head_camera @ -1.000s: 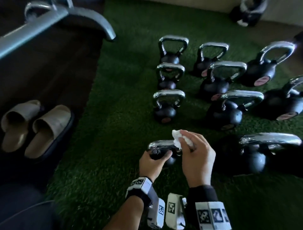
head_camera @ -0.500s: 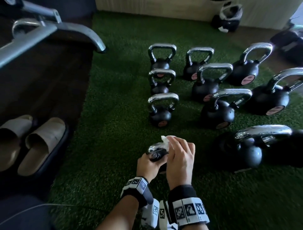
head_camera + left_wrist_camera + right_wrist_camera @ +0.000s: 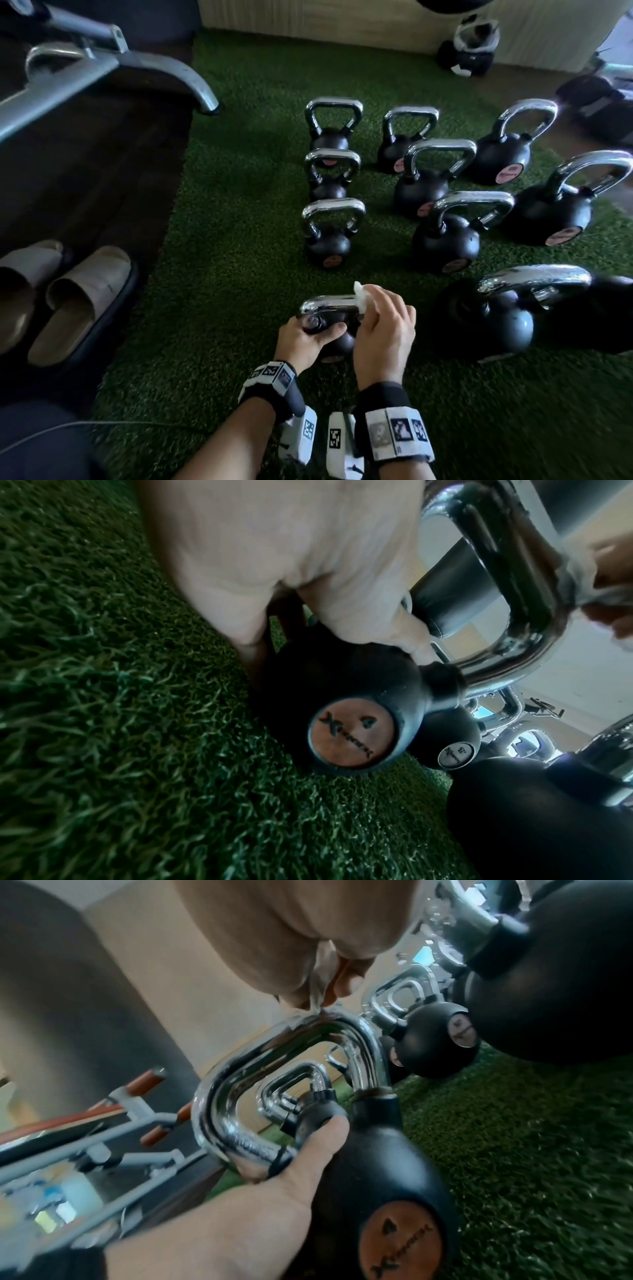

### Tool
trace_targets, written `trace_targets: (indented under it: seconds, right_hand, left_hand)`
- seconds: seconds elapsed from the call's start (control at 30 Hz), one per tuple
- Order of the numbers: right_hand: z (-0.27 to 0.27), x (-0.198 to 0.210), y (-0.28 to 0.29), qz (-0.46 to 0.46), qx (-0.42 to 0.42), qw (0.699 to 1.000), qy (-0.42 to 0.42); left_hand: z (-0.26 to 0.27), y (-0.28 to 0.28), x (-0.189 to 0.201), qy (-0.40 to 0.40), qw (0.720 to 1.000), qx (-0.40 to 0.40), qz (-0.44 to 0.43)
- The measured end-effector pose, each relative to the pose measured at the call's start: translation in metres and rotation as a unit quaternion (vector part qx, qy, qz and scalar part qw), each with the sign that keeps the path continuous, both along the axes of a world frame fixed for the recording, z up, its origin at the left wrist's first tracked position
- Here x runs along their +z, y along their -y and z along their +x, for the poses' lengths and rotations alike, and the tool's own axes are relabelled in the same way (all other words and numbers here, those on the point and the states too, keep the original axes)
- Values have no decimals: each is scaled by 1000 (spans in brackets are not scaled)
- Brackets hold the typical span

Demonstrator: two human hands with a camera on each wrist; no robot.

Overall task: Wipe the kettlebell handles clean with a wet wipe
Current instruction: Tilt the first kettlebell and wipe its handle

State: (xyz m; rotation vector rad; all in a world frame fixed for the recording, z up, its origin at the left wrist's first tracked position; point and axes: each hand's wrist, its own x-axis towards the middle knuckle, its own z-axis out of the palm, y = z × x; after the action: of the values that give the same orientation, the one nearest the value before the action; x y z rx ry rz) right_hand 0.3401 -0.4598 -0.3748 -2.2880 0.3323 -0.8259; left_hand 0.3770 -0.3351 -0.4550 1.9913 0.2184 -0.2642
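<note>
- Chrome handle [image 3: 330, 304] of the nearest, smallest kettlebell [image 3: 387, 1172], which lies tipped on the green turf [image 3: 222, 274] close in front of the person, its copper base cap facing back toward them.
- Wet wipe [image 3: 363, 295] is bunched on the handle's right corner, pinched there by the right hand [image 3: 383, 329] with fingers curled around the bar.
- Left hand [image 3: 305, 339] grips the bell where the handle's left leg meets the black body, thumb laid across it, steadying it.
- Handling, as a judgement: the bell is rigid and dense for its size; polished chrome will be slick once wet, so the matte body gives the surer hold, while the soft wipe wraps the bar easily.
- Eight more kettlebells stand beyond in rows, and a much larger one [image 3: 493, 318] lies just to the right.
- Pair of beige slippers [image 3: 68, 294] sits on the dark floor to the left, under a grey bench frame [image 3: 113, 68].
</note>
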Motion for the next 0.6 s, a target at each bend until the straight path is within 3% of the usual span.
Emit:
trace_targets:
  seconds: [0.1, 0.27, 0.43, 0.6]
  right_hand:
    - [-9, -4, -7, -5, 25, 1000, 17]
    - [-1, -5, 11, 189, -72, 979, -21]
    - [-7, 1, 8, 240, -76, 967, -29]
    - [-4, -15, 15, 462, -119, 878, -44]
  left_hand:
    - [-2, 0, 0, -6, 1000, -1, 2]
    - [-5, 2, 2, -3, 1000, 9, 3]
    - [-10, 4, 6, -21, 1000, 21, 0]
    - [-15, 4, 10, -33, 998, 44, -30]
